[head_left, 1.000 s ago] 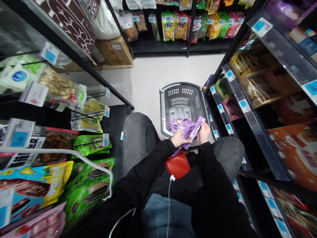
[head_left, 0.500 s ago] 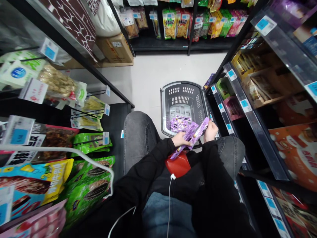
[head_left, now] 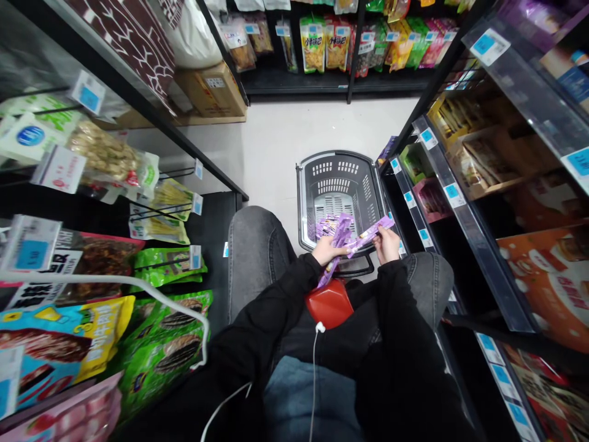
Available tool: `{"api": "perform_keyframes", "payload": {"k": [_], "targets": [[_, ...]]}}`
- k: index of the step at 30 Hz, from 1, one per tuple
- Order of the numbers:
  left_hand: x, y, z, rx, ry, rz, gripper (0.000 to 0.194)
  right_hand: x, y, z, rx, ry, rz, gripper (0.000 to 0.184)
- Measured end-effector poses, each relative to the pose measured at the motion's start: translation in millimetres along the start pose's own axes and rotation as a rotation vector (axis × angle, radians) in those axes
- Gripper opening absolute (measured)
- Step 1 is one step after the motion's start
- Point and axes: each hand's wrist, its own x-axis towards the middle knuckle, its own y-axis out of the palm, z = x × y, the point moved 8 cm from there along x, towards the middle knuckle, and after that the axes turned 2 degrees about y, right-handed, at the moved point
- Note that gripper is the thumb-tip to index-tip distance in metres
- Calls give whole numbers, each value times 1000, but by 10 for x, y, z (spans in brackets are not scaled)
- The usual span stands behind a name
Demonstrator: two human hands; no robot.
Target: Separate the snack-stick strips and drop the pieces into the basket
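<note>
My left hand (head_left: 327,249) is closed round several long, narrow purple snack packets (head_left: 339,240) that stick out above and below the fingers. Between the fingers of my right hand (head_left: 386,244) is another purple snack packet (head_left: 369,231), slanting across toward the left hand's bunch. Both hands are over the near rim of a dark grey shopping basket (head_left: 304,184) on the floor. More purple packets (head_left: 326,226) lie in the basket's near left part, partly hidden by the held ones. A red pouch-like object (head_left: 329,304) sits at my lap, just below the left hand.
Shelving with price tags (head_left: 453,195) stands close on the right. On the left hang bagged snacks (head_left: 170,325) on hooks. My bent knees (head_left: 257,258) flank the hands. A cardboard box (head_left: 210,91) stands at the back left, and a white cable (head_left: 315,380) runs down my front.
The packet in my right hand has swung to a flatter slant, its outer end reaching past the fingers. The left hand has shifted slightly left, and its bunch stands more upright.
</note>
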Motion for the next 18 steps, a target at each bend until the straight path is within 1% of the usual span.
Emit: {"api": "perform_keyframes", "payload": {"k": [3, 6, 8, 10, 11, 13, 15, 18], "targets": [[-20, -226, -59, 56, 10, -217, 24, -2, 70, -275, 143, 196, 37, 20], [-121, -419, -228, 146, 75, -418, 24, -34, 191, -521, 179, 313, 93, 17], [-201, -475, -361, 225, 123, -486, 24, -71, 275, -674, 198, 383, 127, 14], [-255, -489, -473, 317, 158, -500, 24, -110, 338, -798, 246, 454, 143, 11], [-267, -490, -513, 355, 171, -490, 24, -119, 354, -827, 269, 466, 141, 11], [-266, -509, -557, 398, 189, -461, 24, -102, 354, -787, 292, 411, 133, 13], [-241, -572, -546, 397, 179, -450, 26, -72, 340, -660, 303, 316, 140, 16], [-180, -677, -451, 302, 144, -447, 32, -52, 332, -436, 307, 196, 173, 23]]}}
